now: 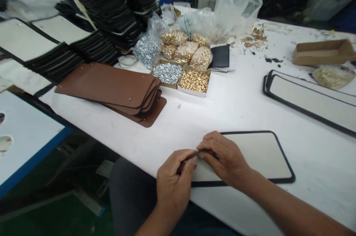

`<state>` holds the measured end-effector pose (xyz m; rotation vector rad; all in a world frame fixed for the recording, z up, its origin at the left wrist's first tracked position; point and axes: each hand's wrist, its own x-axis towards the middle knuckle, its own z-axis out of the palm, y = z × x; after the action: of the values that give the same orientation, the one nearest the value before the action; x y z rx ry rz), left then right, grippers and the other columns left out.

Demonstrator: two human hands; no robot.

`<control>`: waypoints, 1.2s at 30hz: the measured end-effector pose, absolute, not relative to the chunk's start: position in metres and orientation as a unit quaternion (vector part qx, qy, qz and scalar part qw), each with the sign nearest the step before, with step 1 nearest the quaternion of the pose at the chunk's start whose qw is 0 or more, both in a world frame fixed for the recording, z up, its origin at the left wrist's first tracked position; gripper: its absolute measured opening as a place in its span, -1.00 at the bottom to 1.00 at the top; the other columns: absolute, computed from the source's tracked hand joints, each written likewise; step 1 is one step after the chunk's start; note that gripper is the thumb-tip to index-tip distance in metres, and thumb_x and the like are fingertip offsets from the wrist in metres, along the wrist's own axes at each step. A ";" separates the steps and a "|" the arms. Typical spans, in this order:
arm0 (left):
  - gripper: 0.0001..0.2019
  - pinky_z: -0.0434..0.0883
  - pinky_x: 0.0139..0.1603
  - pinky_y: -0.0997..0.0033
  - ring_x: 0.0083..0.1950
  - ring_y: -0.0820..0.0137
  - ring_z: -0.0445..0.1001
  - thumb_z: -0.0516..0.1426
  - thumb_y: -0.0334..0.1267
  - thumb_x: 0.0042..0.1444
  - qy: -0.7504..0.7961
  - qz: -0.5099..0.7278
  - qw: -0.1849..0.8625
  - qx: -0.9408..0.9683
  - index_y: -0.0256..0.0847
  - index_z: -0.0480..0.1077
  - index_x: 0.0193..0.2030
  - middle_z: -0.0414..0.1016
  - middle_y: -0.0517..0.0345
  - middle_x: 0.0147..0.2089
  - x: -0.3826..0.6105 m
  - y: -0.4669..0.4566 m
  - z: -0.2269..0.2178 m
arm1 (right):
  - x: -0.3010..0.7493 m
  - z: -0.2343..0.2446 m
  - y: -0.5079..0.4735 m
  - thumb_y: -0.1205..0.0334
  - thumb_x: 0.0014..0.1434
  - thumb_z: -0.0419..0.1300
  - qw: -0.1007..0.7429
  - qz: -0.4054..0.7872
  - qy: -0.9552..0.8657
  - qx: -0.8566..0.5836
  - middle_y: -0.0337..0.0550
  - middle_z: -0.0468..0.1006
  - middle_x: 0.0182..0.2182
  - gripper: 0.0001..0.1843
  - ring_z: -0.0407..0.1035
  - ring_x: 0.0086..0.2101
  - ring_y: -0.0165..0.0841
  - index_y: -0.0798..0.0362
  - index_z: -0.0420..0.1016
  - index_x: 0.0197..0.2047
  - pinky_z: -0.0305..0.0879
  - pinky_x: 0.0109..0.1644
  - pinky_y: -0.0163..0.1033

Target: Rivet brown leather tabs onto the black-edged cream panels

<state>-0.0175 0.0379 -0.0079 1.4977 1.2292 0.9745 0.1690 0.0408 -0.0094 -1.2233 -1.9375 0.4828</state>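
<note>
A pale panel [258, 154] with a black border and rounded corners lies flat on the table in front of me, its left end covered by my hands. My left hand [175, 176] is closed, thumb and fingers pinching a thin dark strip [192, 155]. Over the panel, my right hand [222, 158] is closed on the same strip, fingertips almost meeting those of the left. Whether the strip is separate or the panel's own raised edge, I cannot tell.
Brown panels [111, 84] lie stacked left, before black-edged piles [91, 50]. Boxes of silver fasteners [167, 73] and gold fasteners [194, 80] stand mid-table beside filled bags [186, 49]. At right are more pale panels [308, 97] and a cardboard tray [322, 52].
</note>
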 end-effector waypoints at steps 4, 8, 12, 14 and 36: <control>-0.79 0.62 -0.21 0.35 -0.24 0.31 0.64 0.23 -0.17 0.26 0.521 0.384 0.537 0.541 -0.08 0.58 -0.01 0.65 0.13 -0.09 -0.021 0.038 -0.002 | 0.166 -0.005 0.040 0.32 0.37 0.14 0.382 0.156 -0.755 -0.510 -0.16 0.53 -0.31 -0.92 0.44 -0.28 -0.31 -0.01 0.46 -0.15 0.37 -0.21 -0.20; -0.59 0.57 -0.33 0.38 -0.39 0.41 0.56 0.31 -0.09 0.15 0.579 0.408 0.496 0.502 -0.07 0.49 0.14 0.58 0.05 0.09 -0.041 0.032 0.006 | 0.165 0.011 0.043 0.20 0.35 0.17 0.389 0.133 -0.708 -0.574 -0.21 0.49 -0.37 -0.90 0.38 -0.42 -0.36 0.00 0.45 -0.23 0.30 -0.36 -0.25; -0.50 0.50 -0.38 0.39 -0.43 0.39 0.47 0.36 -0.03 0.06 0.606 0.409 0.446 0.517 -0.11 0.51 0.13 0.60 0.10 -0.11 -0.061 0.025 0.011 | 0.160 0.032 0.057 0.03 0.34 0.19 0.367 0.197 -0.645 -0.640 -0.36 0.37 -0.56 -0.74 0.24 -0.56 -0.43 0.00 0.47 -0.32 0.16 -0.50 -0.30; -0.58 0.48 -0.38 0.40 -0.38 0.30 0.50 0.31 0.04 0.12 0.594 0.389 0.494 0.501 -0.17 0.56 0.02 0.59 0.14 -0.30 -0.065 0.023 0.012 | 0.156 0.038 0.069 -0.03 0.35 0.17 0.339 0.242 -0.652 -0.634 -0.39 0.31 -0.61 -0.65 0.23 -0.57 -0.44 0.01 0.46 -0.39 0.11 -0.51 -0.33; -0.62 0.55 -0.59 0.44 -0.43 0.31 0.59 0.19 -0.16 0.24 0.561 0.398 0.545 0.479 -0.27 0.44 0.14 0.63 0.00 -0.20 -0.123 0.066 0.056 | 0.148 -0.005 0.181 0.15 0.38 0.19 0.249 0.139 -0.762 -0.582 -0.09 0.59 -0.05 -0.77 0.46 -0.06 -0.26 0.04 0.58 0.00 0.36 0.07 -0.09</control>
<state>-0.1233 0.0659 0.0560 1.1363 1.3298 0.9441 0.1481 0.1811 -0.0051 -1.5862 -2.0747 0.3778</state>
